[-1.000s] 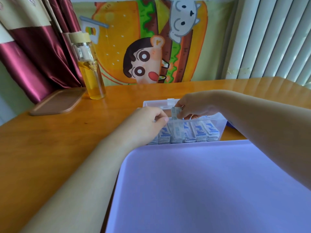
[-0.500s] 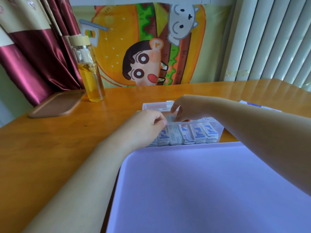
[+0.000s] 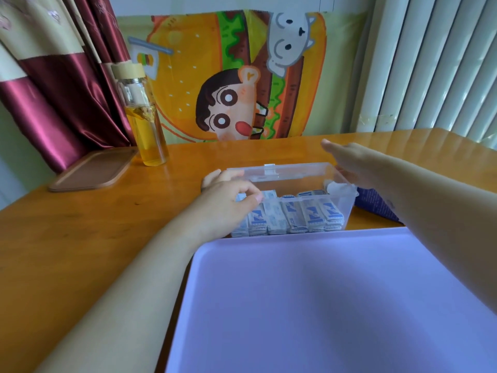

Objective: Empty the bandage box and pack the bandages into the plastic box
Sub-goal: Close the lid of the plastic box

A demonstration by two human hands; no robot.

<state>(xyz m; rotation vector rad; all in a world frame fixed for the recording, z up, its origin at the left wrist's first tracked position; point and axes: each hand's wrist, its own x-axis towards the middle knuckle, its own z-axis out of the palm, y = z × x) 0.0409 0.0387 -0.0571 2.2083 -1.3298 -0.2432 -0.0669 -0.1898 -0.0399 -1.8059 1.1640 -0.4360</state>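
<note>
The clear plastic box [image 3: 347,211] stands mid-table, with several blue-and-white wrapped bandages [image 3: 295,215] lined up inside. Its clear lid [image 3: 285,172], latch tab at the far edge, leans over the box from behind. My left hand [image 3: 226,200] is at the box's left end, fingers curled round the wall and thumb over the leftmost bandages. My right hand [image 3: 349,162] reaches past the far right corner with fingers straight, touching the lid's right edge. The purple bandage box [image 3: 373,204] lies just right of the plastic box, mostly hidden by my right forearm.
A large lavender tray [image 3: 322,305] fills the foreground, right against the box's near side. At the back left stand a glass bottle of yellow liquid [image 3: 146,130] and a brown wooden tray [image 3: 91,170]. A cartoon cloth, curtain and blinds close off the far edge.
My right hand let go of the bandage it was tucking in and moved to the far right corner. The lid now leans over the box. The left hand stays at the left end.
</note>
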